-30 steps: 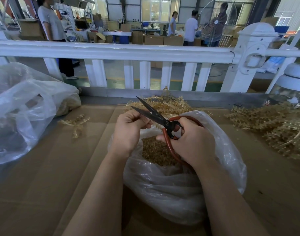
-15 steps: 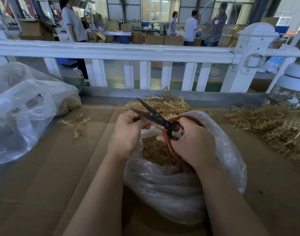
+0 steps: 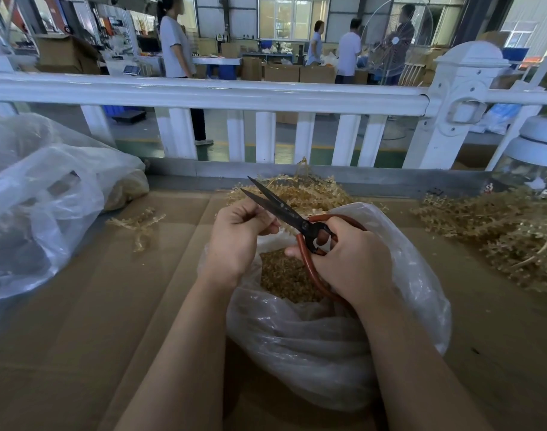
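Over the open bag [image 3: 312,353], near centre, scissors [image 3: 292,217] are gripped by the right hand [image 3: 353,262], blades parted, tips pointing far-left. The left hand [image 3: 235,234] is curled just beside the lower blade; what it pinches cannot be told. Cardboard [image 3: 79,321] is spread leftward; sprigs [image 3: 499,237] are heaped right; the far edge is closed by a rail [image 3: 204,91].

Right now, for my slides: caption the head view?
Right hand grips red-handled scissors, blades open beside curled left hand, above plastic bag.

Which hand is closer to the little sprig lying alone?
Left. The left hand is just right of the sprig; the right hand, gripping the scissors, is farther right.
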{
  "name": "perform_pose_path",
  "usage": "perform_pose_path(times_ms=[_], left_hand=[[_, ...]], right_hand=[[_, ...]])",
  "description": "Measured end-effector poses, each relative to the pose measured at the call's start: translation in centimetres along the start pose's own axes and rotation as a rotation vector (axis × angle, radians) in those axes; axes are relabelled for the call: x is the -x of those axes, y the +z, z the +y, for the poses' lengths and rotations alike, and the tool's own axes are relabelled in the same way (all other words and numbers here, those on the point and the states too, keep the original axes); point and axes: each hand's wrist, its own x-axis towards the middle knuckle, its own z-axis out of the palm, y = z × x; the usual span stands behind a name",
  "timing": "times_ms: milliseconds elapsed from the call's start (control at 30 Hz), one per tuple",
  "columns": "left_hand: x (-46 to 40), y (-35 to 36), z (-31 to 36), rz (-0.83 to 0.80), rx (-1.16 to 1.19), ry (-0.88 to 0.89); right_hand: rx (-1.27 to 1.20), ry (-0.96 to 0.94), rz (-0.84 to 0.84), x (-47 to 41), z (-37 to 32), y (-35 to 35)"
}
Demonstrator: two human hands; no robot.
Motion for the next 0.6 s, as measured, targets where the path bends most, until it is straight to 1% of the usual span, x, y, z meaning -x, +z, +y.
perform_pose_path(times_ms=[100, 167, 300, 500, 600], left_hand=[[-0.1, 0.0, -0.3, 0.001, 0.048, -0.045], [-0.1, 0.0, -0.6, 0.012, 0.128, -0.092], [-0.3, -0.2, -0.8, 0.017, 0.279, -0.103], [-0.2, -0.3, -0.5, -0.052, 0.299, -0.054], [-0.1, -0.4, -0.4, -0.088, 0.348, -0.048]], right_hand=[[-0.038, 0.044, -0.039, 0.1, 0.0, 0.2], [-0.128, 0.117, -0.059, 0.0, -0.1, 0.2], [-0.445, 0.299, -0.096, -0.3, -0.1, 0.1], [-0.951, 0.505, -0.110, -0.7, -0.7, -1.1], [-1.042, 0.531, -0.121, -0.8, -1.0, -1.8]])
